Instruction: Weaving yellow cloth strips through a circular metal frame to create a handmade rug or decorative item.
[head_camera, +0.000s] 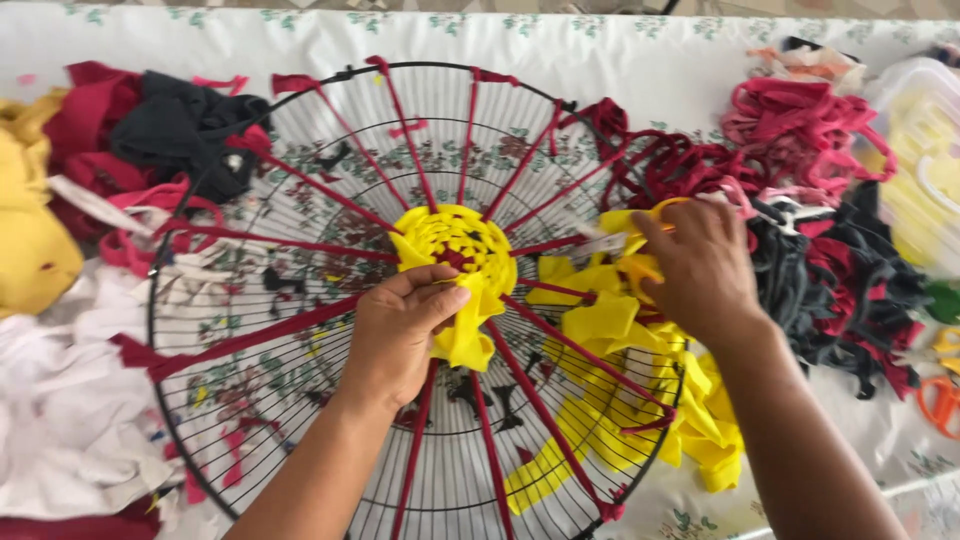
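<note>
Presently, step in hand: weaving yellow cloth strip around dark red spokes tied across a round wire fan guard (300, 420); judged early, since only a small centre disc is filled.
Left hand (395, 335): at 6 o'clock of the woven centre; fingers pressed together with the thumb, pinching the loose yellow strip end (465, 335) against the disc edge.
Right hand (700, 265): at 3 o'clock of the centre, over the guard's right rim; fingers curled around orange-handled scissors (640, 268), the blades hidden under the hand. Whether they are cutting cannot be told.
Woven centre (455, 240): yellow, roughly round, tight over-and-under pattern, sitting at the hub of the guard.
Spokes (250, 338): dark red fabric strips running from hub to rim all round, taut, knotted at the rim.
Spare yellow cloth (700, 425): bunched at 4 o'clock, partly over the guard rim.
Guard position: flat on the worktop (640, 60), which wears a white floral cloth, middle of view.
Next move, judged: calls for a steady pinch on the strip end so the weave stays snug while the strip is trimmed or joined.
Surroundings: red and dark scraps (800, 130) at 2 o'clock; white cloth (60, 400) at 8 o'clock.
</note>
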